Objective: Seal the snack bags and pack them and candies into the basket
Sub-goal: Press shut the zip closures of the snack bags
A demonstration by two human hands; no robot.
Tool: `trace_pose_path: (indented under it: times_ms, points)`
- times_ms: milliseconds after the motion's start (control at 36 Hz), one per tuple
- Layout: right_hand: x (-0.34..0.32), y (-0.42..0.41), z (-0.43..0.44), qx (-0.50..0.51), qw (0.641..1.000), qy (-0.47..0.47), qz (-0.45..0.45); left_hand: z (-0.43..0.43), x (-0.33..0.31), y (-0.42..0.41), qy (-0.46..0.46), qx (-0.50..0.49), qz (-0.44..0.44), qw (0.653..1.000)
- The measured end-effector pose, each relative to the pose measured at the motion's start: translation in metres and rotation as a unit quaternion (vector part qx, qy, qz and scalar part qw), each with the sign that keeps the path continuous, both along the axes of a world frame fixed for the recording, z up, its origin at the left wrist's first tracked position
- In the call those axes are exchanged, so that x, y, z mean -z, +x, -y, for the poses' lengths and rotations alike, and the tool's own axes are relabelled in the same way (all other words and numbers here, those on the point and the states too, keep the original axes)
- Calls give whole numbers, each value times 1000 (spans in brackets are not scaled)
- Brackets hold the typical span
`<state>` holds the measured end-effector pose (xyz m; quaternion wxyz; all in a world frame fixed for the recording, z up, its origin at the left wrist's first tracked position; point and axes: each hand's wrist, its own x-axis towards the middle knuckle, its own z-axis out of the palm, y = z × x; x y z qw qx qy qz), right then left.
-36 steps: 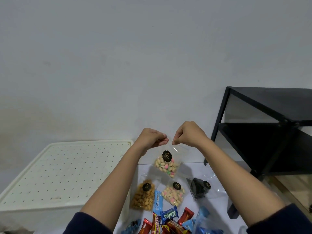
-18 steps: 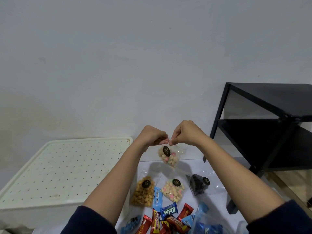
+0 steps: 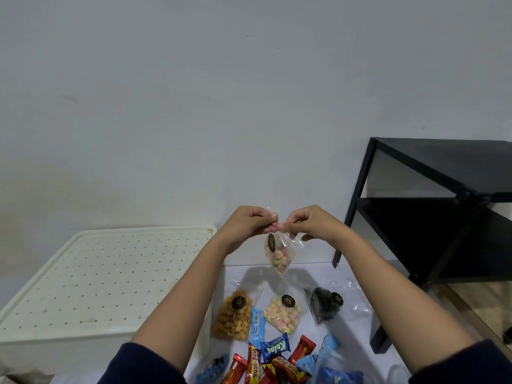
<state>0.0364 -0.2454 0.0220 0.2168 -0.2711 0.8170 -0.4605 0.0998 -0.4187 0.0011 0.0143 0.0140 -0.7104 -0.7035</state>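
My left hand (image 3: 250,223) and my right hand (image 3: 310,221) are raised above the table, fingertips close together. Both pinch the top of a clear snack bag (image 3: 278,256) of pastel candies with a black round sticker; the bag hangs below them, tilted. On the white table (image 3: 357,325) below lie a bag of golden snacks (image 3: 234,317), a second pastel candy bag (image 3: 282,314) and a bag of dark cookies (image 3: 324,303). Wrapped candies and bars in red and blue (image 3: 274,361) are heaped at the near edge. No basket is in view.
A cream perforated plastic box lid (image 3: 110,275) sits to the left at table height. A black metal shelf (image 3: 443,214) stands at the right against the grey wall. A clear bag with blue wrappers (image 3: 338,370) lies at the bottom edge.
My hands have drawn closer together at the bag's top. The bag has swung from facing me to hanging narrower and tilted.
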Motion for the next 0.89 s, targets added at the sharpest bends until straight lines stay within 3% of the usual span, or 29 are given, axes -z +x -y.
trace_pose_path:
  times_ms: [167, 389, 889]
  points:
    - [8, 2, -4, -1, 989, -82, 124, -4, 3, 1, 55, -4, -14, 998]
    - [13, 2, -5, 15, 959, -186, 211, -11, -3, -1, 57, 18, -23, 998]
    - [3, -2, -14, 7, 996, -31, 78, -15, -3, -6, -56, -25, -19, 998]
